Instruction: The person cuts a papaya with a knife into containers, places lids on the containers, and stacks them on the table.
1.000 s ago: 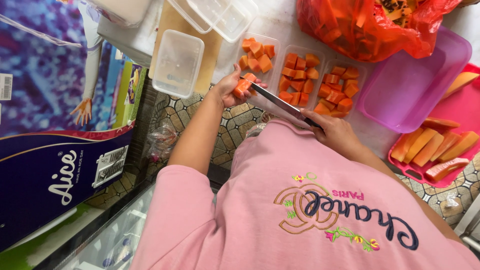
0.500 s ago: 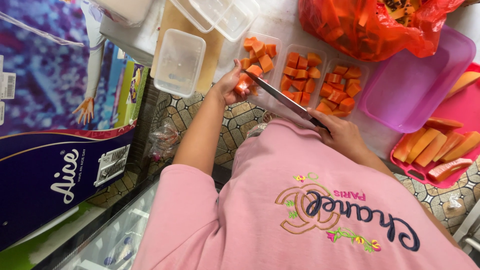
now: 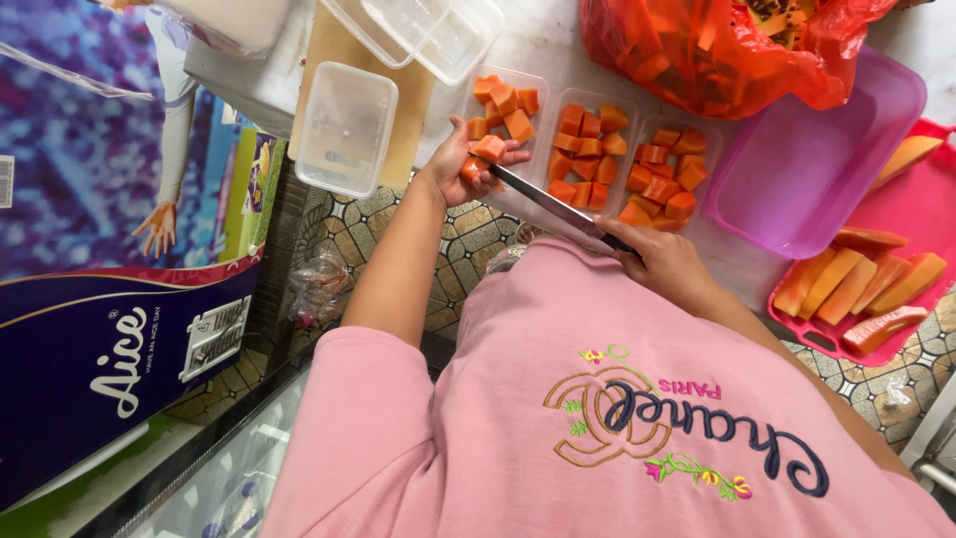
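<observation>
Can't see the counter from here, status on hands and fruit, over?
Left hand holds orange fruit chunks over the first clear tray. Right hand grips the knife, blade touching the fruit. Nothing in the way.

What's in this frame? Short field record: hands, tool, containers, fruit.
left hand: holds orange fruit piece over the tubs
right hand: grips knife, blade tip at the piece
filled tubs: three clear ones with orange cubes
empty tub: clear, on board at left
purple lid: bare
red tray: peeled fruit strips
orange bag: peel scraps
</observation>
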